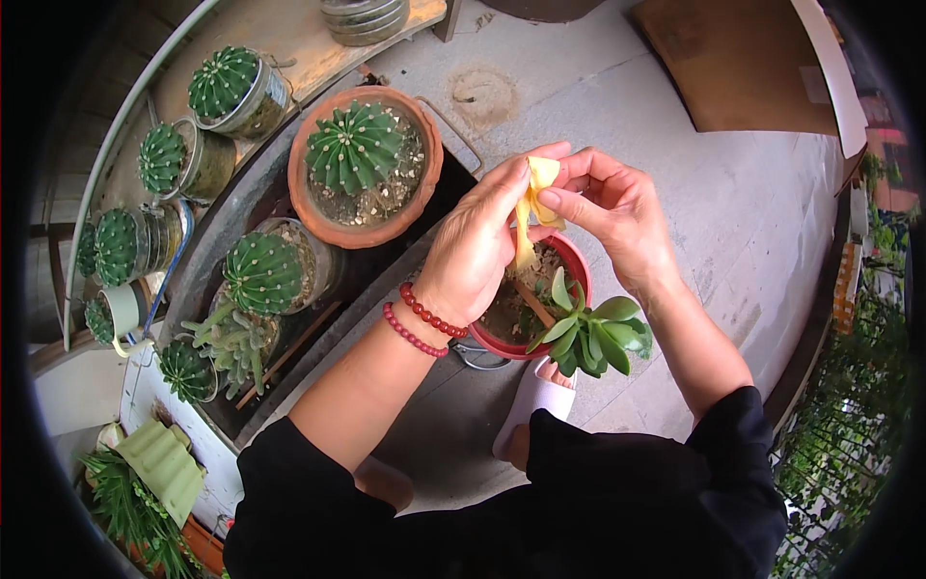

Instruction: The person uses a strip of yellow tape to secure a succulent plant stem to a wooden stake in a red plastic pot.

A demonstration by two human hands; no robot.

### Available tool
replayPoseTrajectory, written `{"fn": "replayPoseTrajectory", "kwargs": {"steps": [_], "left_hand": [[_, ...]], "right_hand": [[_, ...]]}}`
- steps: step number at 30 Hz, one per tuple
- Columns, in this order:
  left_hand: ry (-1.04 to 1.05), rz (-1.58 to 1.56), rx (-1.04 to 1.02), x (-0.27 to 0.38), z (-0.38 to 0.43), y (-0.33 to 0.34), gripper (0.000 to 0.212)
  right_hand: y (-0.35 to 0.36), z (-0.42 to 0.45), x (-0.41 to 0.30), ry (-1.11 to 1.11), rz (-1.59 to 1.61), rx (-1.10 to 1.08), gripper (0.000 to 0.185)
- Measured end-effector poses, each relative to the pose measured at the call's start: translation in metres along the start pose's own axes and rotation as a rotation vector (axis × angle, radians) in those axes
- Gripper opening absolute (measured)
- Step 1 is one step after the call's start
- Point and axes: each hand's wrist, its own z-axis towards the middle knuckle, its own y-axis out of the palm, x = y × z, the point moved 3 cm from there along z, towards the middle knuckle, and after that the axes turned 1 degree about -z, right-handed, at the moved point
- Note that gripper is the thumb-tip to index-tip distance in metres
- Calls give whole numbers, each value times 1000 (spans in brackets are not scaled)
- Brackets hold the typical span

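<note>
My left hand [481,239], with two red bead bracelets at its wrist, holds a strip of soft yellow material [539,192], perhaps cloth. The thumb and fingers of my right hand [615,210] pinch the same strip from the other side. Its lower end hangs over a red plastic pot [582,268] below my hands. In that pot are soil and a leafy green succulent [597,329] that leans out over the rim, with a brown stem or stick [534,302] beside it. Part of the pot is hidden by my left hand.
A round cactus in a terracotta pot [300,170] stands to the left, on a dark stand. More potted cacti [262,271] line the left side. The handles of scissors [481,358] show under the red pot. A cardboard box [738,65] lies at the upper right.
</note>
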Motion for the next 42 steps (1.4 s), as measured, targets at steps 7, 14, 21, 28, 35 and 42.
{"fn": "replayPoseTrajectory", "kwargs": {"steps": [7, 14, 21, 28, 35, 42], "left_hand": [[33, 290, -4, 1, 15, -12, 45], [267, 770, 262, 1, 9, 1, 42], [-268, -203, 115, -12, 56, 4, 55], [7, 39, 225, -5, 63, 5, 25], [127, 401, 90, -30, 66, 4, 29], [513, 1146, 289, -27, 60, 12, 36]], "right_hand": [[-20, 3, 2, 63, 78, 84, 12], [-35, 5, -12, -114, 307, 254, 11], [-43, -25, -10, -157, -190, -13, 16], [-76, -31, 41, 18, -458, -36, 21], [-66, 8, 25, 8, -128, 113, 54], [-34, 23, -7, -399, -646, 437, 33]]}}
